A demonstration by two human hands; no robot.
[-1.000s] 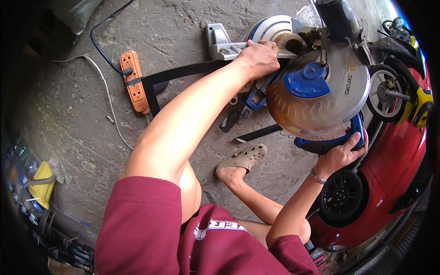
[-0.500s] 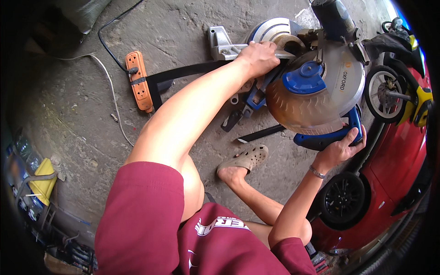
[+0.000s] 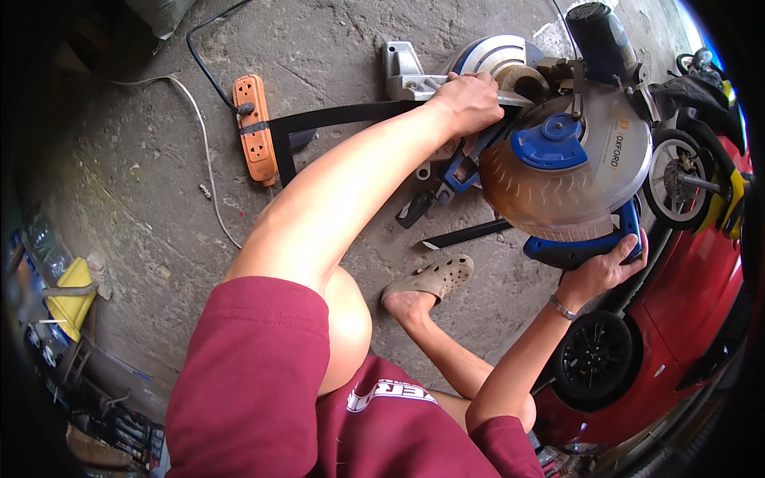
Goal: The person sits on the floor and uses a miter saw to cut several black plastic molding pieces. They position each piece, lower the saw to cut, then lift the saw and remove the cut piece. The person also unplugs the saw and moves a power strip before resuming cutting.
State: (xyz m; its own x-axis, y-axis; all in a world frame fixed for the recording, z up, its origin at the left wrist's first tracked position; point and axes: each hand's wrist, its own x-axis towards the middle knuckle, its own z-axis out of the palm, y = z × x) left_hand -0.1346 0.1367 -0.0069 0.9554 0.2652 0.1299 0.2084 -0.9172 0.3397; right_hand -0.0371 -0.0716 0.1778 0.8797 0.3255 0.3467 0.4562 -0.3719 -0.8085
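A mitre saw [image 3: 606, 159] with a clear guard, blue hub cover and dark motor housing sits on the floor. My left hand [image 3: 470, 102] is closed over its silver fence [image 3: 402, 68], with fingertips on the metal. Beside that hand, a black angled frame [image 3: 319, 119] runs beneath my forearm and out to the left; whether my fingers also grip it I cannot tell. My right hand [image 3: 606, 272] grips the blue saw handle [image 3: 562, 249] below the guard. A short black bar [image 3: 466, 235] lies under the saw.
An orange power strip [image 3: 253, 131] with cords lies at left on the concrete floor [image 3: 159, 239]. My sandalled foot [image 3: 428, 283] is below the saw. A red car [image 3: 685, 295] and a yellow-black motorcycle [image 3: 701, 175] line the right; yellow clutter [image 3: 68, 295] sits at far left.
The view has shifted, so things sit somewhat farther right. The saw head has moved slightly against the fence since half a second ago. Both hands keep their holds.
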